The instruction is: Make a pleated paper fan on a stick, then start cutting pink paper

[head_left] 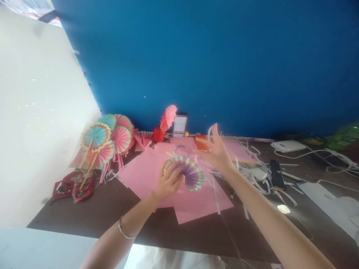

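Right forearm (269,209) leads to right hand (217,152), fingers spread, apparently empty; left hand (168,182) grips pleated fan (194,173): likely fan-shaping; next move calls for steady hold

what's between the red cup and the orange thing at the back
In the head view, a phone-like screen, a small round thing and pink paper.

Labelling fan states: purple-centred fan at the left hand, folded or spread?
Spread: the fan shows radiating pleats. The left hand covers part, so can't tell whether it forms a full circle.
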Available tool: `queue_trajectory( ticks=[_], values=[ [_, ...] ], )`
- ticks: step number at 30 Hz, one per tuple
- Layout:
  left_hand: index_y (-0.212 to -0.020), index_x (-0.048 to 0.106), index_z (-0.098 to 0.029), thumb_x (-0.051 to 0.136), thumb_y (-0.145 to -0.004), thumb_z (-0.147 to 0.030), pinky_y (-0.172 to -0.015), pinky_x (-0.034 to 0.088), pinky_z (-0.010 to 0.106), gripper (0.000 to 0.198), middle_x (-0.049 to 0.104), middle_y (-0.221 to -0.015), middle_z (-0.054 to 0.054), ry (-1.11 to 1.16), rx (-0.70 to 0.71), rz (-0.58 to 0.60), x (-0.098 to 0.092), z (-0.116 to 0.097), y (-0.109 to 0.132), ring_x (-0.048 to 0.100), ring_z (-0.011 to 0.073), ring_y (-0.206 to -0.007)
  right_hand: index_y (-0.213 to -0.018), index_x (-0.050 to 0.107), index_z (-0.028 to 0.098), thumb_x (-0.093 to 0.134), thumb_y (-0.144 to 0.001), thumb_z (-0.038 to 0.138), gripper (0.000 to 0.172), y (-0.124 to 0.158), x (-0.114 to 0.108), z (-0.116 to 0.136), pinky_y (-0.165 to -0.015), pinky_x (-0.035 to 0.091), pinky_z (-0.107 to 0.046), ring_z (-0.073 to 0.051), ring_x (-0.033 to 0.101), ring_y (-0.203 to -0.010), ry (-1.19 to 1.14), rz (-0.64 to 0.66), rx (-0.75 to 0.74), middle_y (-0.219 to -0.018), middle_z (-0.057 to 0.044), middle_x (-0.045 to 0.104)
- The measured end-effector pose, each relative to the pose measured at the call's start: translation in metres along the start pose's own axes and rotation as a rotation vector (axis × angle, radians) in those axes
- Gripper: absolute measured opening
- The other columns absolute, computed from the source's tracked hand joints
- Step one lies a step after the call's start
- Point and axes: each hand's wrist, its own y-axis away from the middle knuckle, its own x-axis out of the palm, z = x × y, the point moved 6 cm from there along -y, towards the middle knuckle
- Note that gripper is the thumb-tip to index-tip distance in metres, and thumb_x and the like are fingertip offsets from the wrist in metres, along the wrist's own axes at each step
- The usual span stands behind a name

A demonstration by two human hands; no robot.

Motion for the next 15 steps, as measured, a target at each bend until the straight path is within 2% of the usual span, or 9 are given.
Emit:
queue_trajectory(
  ticks=[2, 4, 7, 9, 12, 15],
  values=[
    [-0.080, 0.055, -0.018, 0.056, -0.079, -0.010, -0.103, 0.033, 0.051, 0.008, 0.065, -0.107, 0.005, -0.020, 0.005, -0.001, 0.000, 0.000, 0.000, 0.051, 0.0219, -0.116, -0.135, -0.025, 0.036, 0.067, -0.069, 0.049, 0.114, 0.000, 0.004, -0.004, -0.076, 0.056, -0.035, -0.031, 0.037, -0.127, -0.119, 0.106, 0.122, -0.152, -0.004, 0.003],
    [-0.080, 0.055, -0.018, 0.055, -0.079, -0.010, -0.104, 0.033, 0.051, 0.008, 0.065, -0.107, 0.005, -0.028, 0.003, 0.006, 0.001, 0.000, 0.000, 0.051, 0.0215, -0.116, -0.134, -0.026, 0.035, 0.069, -0.067, 0.048, 0.117, 0.001, 0.010, -0.001, -0.081, 0.054, -0.038, -0.032, 0.032, -0.130, -0.176, 0.200, 0.166, -0.152, -0.004, 0.004],
    [-0.080, 0.056, -0.019, 0.054, -0.079, -0.010, -0.102, 0.035, 0.052, 0.009, 0.065, -0.108, 0.004, -0.037, 0.008, 0.014, 0.002, -0.001, 0.001, 0.052, 0.0217, -0.114, -0.137, -0.021, 0.035, 0.072, -0.064, 0.046, 0.118, 0.004, 0.018, 0.004, -0.085, 0.052, -0.041, -0.033, 0.034, -0.128, -0.215, 0.300, 0.195, -0.151, -0.004, -0.006],
    [-0.080, 0.056, -0.018, 0.055, -0.079, -0.009, -0.102, 0.036, 0.052, 0.009, 0.065, -0.106, 0.004, -0.038, 0.008, 0.014, 0.002, -0.001, 0.001, 0.053, 0.0219, -0.113, -0.138, -0.016, 0.035, 0.074, -0.062, 0.045, 0.118, 0.004, 0.019, 0.006, -0.087, 0.051, -0.041, -0.034, 0.040, -0.124, -0.227, 0.332, 0.207, -0.151, -0.003, -0.009],
    [-0.080, 0.056, -0.018, 0.056, -0.080, -0.011, -0.103, 0.033, 0.052, 0.007, 0.065, -0.104, 0.004, -0.022, 0.002, 0.007, 0.001, -0.001, 0.001, 0.051, 0.0217, -0.115, -0.141, -0.008, 0.034, 0.074, -0.062, 0.044, 0.114, 0.002, 0.018, 0.003, -0.088, 0.051, -0.040, -0.033, 0.045, -0.121, -0.245, 0.358, 0.237, -0.151, -0.003, -0.006],
    [-0.080, 0.056, -0.018, 0.057, -0.079, -0.011, -0.103, 0.033, 0.052, 0.007, 0.065, -0.105, 0.005, -0.019, 0.015, 0.008, 0.002, -0.001, 0.000, 0.051, 0.0225, -0.115, -0.142, -0.003, 0.034, 0.074, -0.062, 0.044, 0.111, -0.002, 0.010, -0.006, -0.082, 0.055, -0.038, -0.033, 0.043, -0.122, -0.270, 0.308, 0.256, -0.152, -0.002, -0.002]
  ],
)
